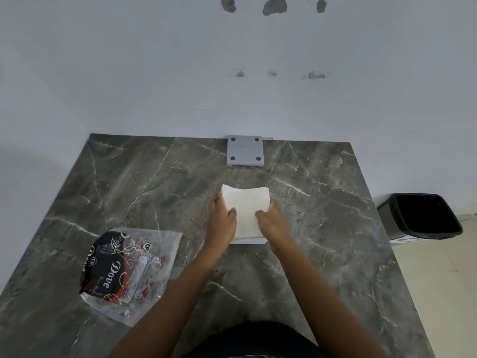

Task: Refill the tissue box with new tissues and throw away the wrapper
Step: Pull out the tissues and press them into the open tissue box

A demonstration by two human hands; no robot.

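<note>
A white stack of tissues [246, 202] lies in the middle of the dark marble table [322, 215], sitting on or in a white box whose near edge [247, 241] shows below it. My left hand [222, 218] grips the stack's left side with the thumb on top. My right hand [273, 219] holds the right side, fingers pressing on the top sheet. The plastic wrapper [129, 270], clear with black and red print, lies flat at the near left of the table. A grey square lid or base with four dark dots [245, 153] rests at the table's far edge by the wall.
A black bin [423, 215] with a dark liner stands on the floor to the right of the table. A white wall backs the table. My dark clothing shows at the bottom edge.
</note>
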